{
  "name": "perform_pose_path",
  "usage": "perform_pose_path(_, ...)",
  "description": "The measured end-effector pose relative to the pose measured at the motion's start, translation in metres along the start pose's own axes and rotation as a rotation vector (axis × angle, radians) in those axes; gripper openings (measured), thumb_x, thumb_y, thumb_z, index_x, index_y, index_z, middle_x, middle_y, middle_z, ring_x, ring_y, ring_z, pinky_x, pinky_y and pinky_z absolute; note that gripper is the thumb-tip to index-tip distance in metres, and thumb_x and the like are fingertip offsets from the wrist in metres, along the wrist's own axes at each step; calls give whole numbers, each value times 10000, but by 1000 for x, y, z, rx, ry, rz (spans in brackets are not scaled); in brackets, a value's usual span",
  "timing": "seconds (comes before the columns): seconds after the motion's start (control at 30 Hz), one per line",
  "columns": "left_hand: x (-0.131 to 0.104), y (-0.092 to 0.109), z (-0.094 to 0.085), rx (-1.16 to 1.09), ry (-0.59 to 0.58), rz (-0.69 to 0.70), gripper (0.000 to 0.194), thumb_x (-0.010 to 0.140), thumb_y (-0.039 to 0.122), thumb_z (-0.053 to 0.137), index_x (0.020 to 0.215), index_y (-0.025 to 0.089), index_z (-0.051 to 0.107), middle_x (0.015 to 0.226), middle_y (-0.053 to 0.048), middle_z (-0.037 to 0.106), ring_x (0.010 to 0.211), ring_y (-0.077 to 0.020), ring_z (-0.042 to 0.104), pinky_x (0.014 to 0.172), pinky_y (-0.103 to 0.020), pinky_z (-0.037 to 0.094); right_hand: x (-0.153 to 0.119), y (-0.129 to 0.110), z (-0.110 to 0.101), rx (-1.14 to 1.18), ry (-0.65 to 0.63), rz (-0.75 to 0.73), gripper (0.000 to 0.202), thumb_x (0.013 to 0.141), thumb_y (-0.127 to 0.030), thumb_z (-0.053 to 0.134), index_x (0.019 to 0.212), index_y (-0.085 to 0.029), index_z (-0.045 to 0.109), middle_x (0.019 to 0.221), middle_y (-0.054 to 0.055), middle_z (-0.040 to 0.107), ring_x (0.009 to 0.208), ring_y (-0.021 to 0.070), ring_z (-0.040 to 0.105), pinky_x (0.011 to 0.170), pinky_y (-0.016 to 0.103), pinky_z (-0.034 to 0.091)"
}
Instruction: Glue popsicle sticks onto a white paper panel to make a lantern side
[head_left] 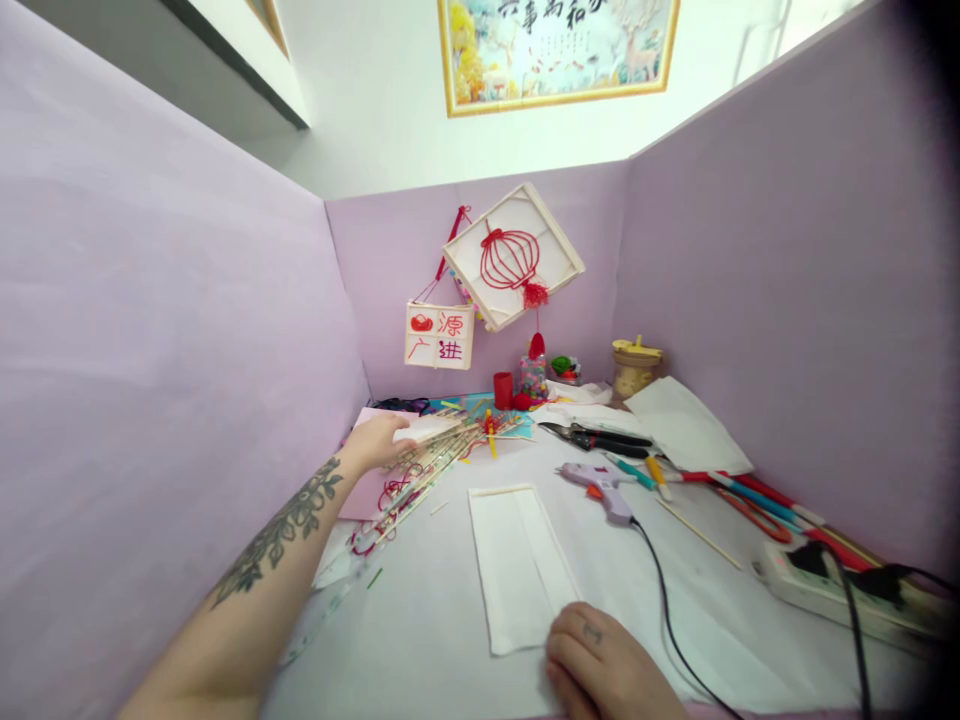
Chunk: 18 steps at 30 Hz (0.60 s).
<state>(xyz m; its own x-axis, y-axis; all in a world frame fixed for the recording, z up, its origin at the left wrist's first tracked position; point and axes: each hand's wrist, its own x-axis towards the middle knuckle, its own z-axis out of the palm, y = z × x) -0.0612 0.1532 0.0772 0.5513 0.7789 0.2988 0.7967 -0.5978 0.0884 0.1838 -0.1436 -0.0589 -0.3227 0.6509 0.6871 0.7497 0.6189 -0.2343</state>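
At the far left of the table, my left hand (379,442) reaches over a pile of thin wooden sticks (436,455). Its thumb and fingers close around the near end of a folded white paper piece (429,428) lying on those sticks. My right hand (604,660) rests at the front, fingers curled, against the lower right corner of a white rectangular paper panel (517,570). A thin stick (506,490) runs along the panel's far edge. Whatever the curled right fingers hold, if anything, is hidden. Tangled dark red cord (397,490) lies below my left hand.
To the right lie a lilac hot glue gun (604,487) with a black cable, pliers (600,440), orange-handled scissors (754,515) and a power strip (840,590). A red cup (503,390) stands behind. Lantern panel (517,258) and lettered panel (439,336) hang at the back wall.
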Motion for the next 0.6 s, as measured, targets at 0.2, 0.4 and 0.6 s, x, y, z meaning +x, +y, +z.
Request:
perform_pose_path(0.2, 5, -1, -30, -807, 49, -54, 502, 885, 504, 359, 1060, 136, 652, 1033, -119, 688, 890, -225, 646, 802, -346, 501, 0, -1, -1, 11, -9, 23, 184, 833, -29, 421, 795, -187, 507, 752, 37, 569, 723, 152, 527, 681, 268, 445)
perform_pose_path(0.4, 7, -29, 20, -26, -94, -442, 264, 786, 265, 541, 992, 152, 660, 1071, -117, 676, 1042, -254, 596, 870, -317, 446, -5, 8, 7, -47, 3, -50, 178, 812, -22, 449, 781, -193, 489, 727, 25, 571, 687, 148, 532, 643, 253, 436)
perform_pose_path(0.6, 13, -41, 57, 39, -107, -488, 244, 848, 251, 466, 945, 123, 649, 981, -139, 696, 963, -244, 633, 794, -278, 452, -11, 18, 16, -94, -32, -63, 172, 809, -22, 465, 794, -188, 503, 745, 27, 587, 703, 151, 541, 652, 258, 437)
